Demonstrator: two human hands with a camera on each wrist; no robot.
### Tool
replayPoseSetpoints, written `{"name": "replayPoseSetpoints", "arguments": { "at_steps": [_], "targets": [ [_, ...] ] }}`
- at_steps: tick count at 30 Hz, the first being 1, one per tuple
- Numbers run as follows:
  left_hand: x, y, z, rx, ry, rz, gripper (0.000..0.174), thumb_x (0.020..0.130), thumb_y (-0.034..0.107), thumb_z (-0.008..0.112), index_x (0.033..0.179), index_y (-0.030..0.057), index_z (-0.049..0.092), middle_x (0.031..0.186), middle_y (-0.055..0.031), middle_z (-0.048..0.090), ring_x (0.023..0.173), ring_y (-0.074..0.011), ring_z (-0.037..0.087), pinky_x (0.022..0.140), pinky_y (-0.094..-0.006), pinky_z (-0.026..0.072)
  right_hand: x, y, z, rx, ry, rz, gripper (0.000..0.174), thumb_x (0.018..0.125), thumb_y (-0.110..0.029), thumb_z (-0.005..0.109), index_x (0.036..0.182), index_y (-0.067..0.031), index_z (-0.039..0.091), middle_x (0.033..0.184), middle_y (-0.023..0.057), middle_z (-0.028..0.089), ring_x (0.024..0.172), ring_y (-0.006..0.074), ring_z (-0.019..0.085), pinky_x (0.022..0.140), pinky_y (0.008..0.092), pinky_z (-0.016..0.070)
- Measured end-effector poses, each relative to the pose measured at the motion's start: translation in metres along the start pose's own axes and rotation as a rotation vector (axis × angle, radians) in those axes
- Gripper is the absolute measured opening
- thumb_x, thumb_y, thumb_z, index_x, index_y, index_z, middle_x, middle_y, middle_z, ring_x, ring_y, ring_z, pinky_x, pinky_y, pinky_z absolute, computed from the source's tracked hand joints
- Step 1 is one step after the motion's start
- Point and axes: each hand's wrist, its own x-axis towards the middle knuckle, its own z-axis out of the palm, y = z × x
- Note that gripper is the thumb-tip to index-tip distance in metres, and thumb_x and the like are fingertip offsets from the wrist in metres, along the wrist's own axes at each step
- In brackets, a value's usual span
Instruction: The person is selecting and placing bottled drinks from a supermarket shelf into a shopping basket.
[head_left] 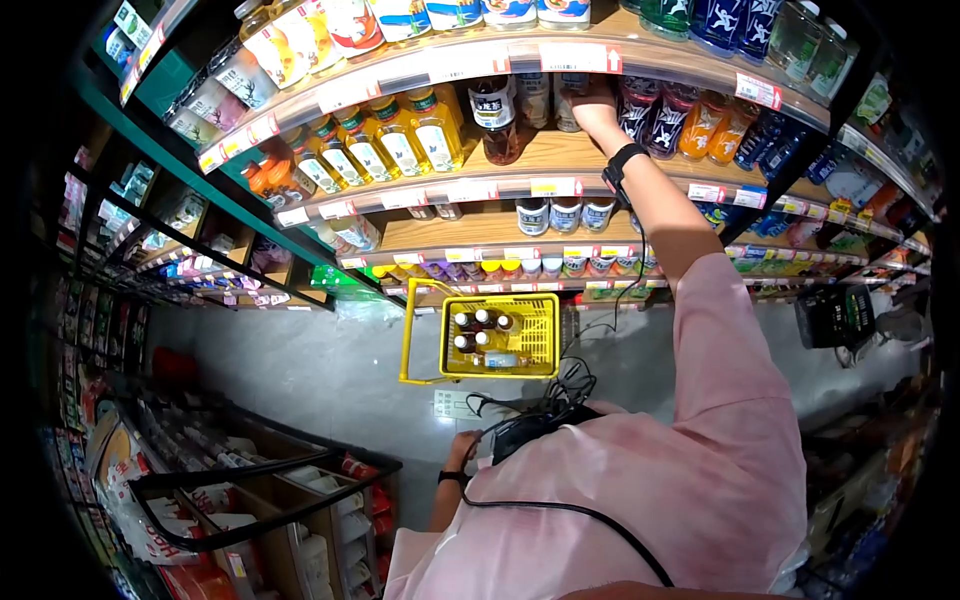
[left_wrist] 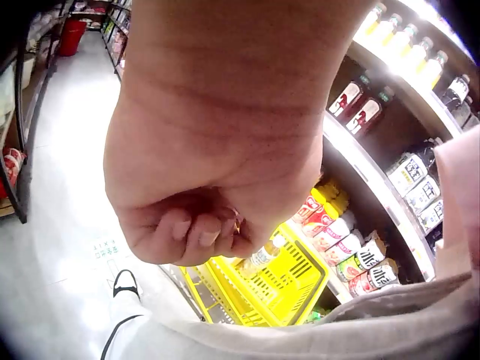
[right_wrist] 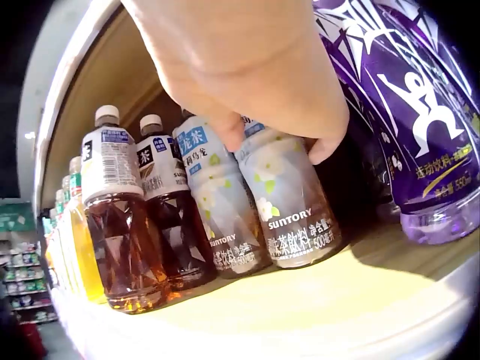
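Note:
My right hand [head_left: 592,108] reaches into the upper shelf, and its thumb and fingers grip the top of a Suntory tea bottle [right_wrist: 292,206] with a pale flowered label. That bottle stands upright on the shelf boards. A matching bottle [right_wrist: 221,214] is right beside it on the left, then two dark tea bottles with white caps, the nearer one [right_wrist: 124,217] in front. A purple drink bottle [right_wrist: 420,112] stands to the right. Low near my waist, my left hand [left_wrist: 202,202] has its fingers curled toward the palm, with nothing seen in it.
On the floor below the shelves stands a yellow basket [head_left: 550,335] with its handle [head_left: 407,330] to the left; several bottles are inside. Black cables [head_left: 565,390] hang by my waist. A black-framed rack [head_left: 330,455] stands at the lower left. Price-tag edges [head_left: 450,192] run along the shelves.

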Motion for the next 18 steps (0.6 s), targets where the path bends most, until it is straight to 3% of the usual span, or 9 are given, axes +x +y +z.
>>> {"name": "replayPoseSetpoints", "arguments": {
  "at_steps": [3,6,9,12,16,18],
  "targets": [
    [0.006,-0.003,-0.001,-0.095,-0.034,-0.093,0.045,0.089,0.044,0.061,0.072,0.0016,0.061,0.051,-0.0042,0.050,0.040,-0.0170,0.044,0.040,-0.0344,0.0354,-0.009,-0.024,-0.015,-0.251,0.007,-0.051,0.071,0.080,-0.029,0.073,0.134,0.0022,0.041,0.131,0.0303,0.050,0.121,0.0453,0.049,0.101,0.0450,0.0424],
    [0.016,-0.006,-0.005,0.022,-0.032,-0.028,0.039,0.088,0.040,0.061,0.075,0.0031,0.060,0.056,-0.0041,0.051,0.043,-0.0174,0.048,0.041,-0.0349,0.0381,-0.004,-0.020,-0.018,-0.252,-0.144,0.122,0.070,0.083,-0.035,0.070,0.135,0.0024,0.043,0.126,0.0286,0.056,0.115,0.0432,0.055,0.097,0.0449,0.0457],
    [0.026,-0.012,-0.006,-0.058,-0.073,-0.017,0.037,0.088,0.039,0.061,0.075,0.0038,0.059,0.057,-0.0038,0.050,0.043,-0.0169,0.048,0.040,-0.0334,0.0375,0.002,-0.017,-0.012,-0.408,-0.234,0.103,0.069,0.083,-0.038,0.070,0.134,0.0018,0.044,0.124,0.0284,0.058,0.112,0.0431,0.058,0.094,0.0452,0.0478],
    [0.024,-0.005,-0.005,-0.134,-0.077,-0.068,0.037,0.089,0.038,0.062,0.075,0.0047,0.059,0.057,-0.0030,0.049,0.043,-0.0164,0.048,0.040,-0.0325,0.0372,-0.001,-0.026,-0.011,-0.392,-0.137,0.098,0.069,0.084,-0.041,0.069,0.134,0.0011,0.045,0.123,0.0288,0.059,0.111,0.0430,0.058,0.093,0.0456,0.0484],
    [0.023,-0.001,0.000,-0.121,-0.087,-0.116,0.032,0.089,0.034,0.061,0.075,0.0053,0.058,0.059,-0.0032,0.050,0.046,-0.0165,0.050,0.041,-0.0326,0.0388,0.002,-0.023,-0.010,-0.349,-0.199,0.140,0.074,0.085,-0.043,0.066,0.138,0.0010,0.037,0.123,0.0294,0.059,0.108,0.0455,0.059,0.091,0.0474,0.0489],
    [0.041,-0.019,-0.001,0.268,-0.163,0.331,0.026,0.088,0.028,0.059,0.076,0.0045,0.058,0.062,-0.0046,0.054,0.049,-0.0175,0.054,0.043,-0.0331,0.0426,-0.002,-0.029,-0.009,-0.317,-0.191,0.166,0.077,0.085,-0.042,0.065,0.140,0.0005,0.033,0.123,0.0297,0.058,0.108,0.0460,0.059,0.091,0.0477,0.0491]
  ]
}}
